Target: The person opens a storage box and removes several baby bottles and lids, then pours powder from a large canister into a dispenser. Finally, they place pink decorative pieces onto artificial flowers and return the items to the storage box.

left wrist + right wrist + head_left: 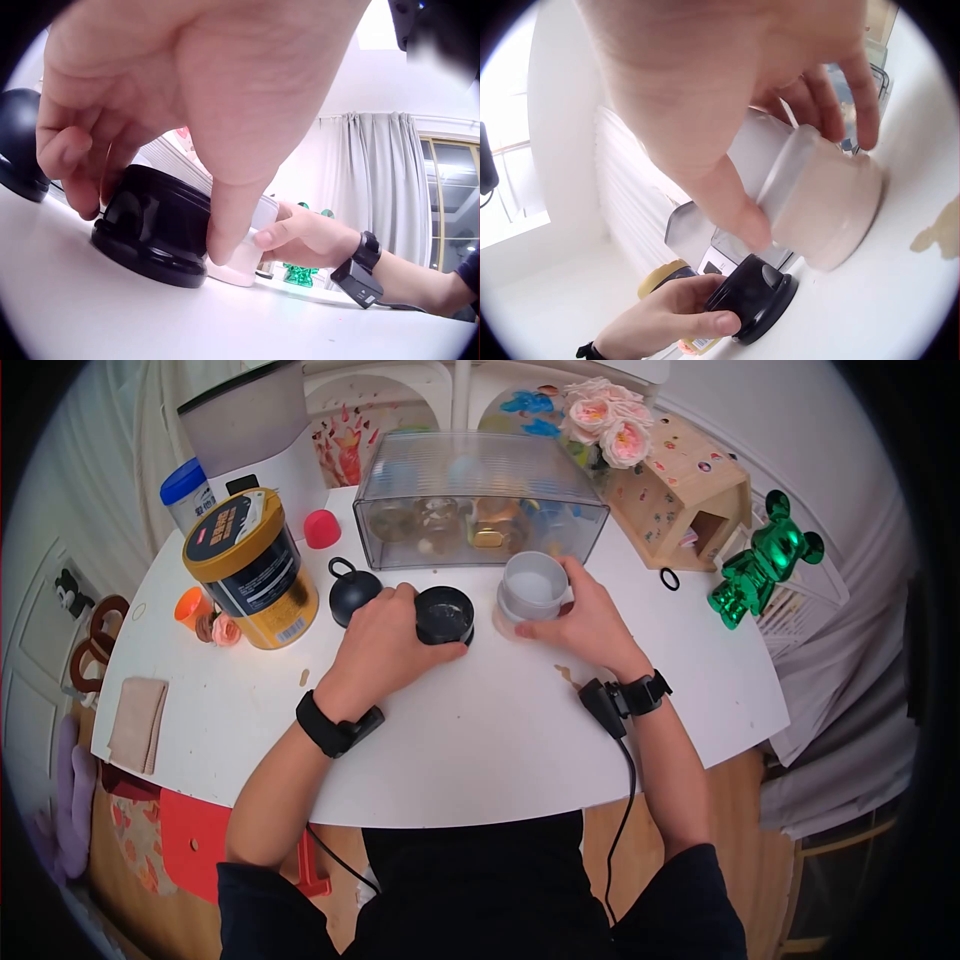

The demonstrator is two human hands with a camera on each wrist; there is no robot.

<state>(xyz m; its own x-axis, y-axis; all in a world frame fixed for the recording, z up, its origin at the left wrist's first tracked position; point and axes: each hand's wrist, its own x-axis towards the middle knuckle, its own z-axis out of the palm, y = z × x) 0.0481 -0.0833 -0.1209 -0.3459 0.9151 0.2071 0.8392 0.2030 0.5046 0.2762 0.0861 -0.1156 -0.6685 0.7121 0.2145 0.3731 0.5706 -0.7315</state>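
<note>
My left hand [375,645] grips a short, round black cup [446,622] with a flared base, which stands upright on the white table. The thumb lies along its near side and the fingers curl behind it, as the left wrist view shows. My right hand [597,622] holds a pale grey cup [757,150] between thumb and fingers. Beneath that cup is a wider pinkish-white base [832,210], at table level. Just left of the black cup, beside my left hand, sits a black domed lid [352,598] with a ring loop on top.
Behind the cups stands a clear ribbed box [480,485] with small items inside. A large gold-and-black tub [262,575] is at left, a green shiny bear figure [765,560] and a wooden house [680,485] at right. A folded beige cloth [138,725] lies near the left edge.
</note>
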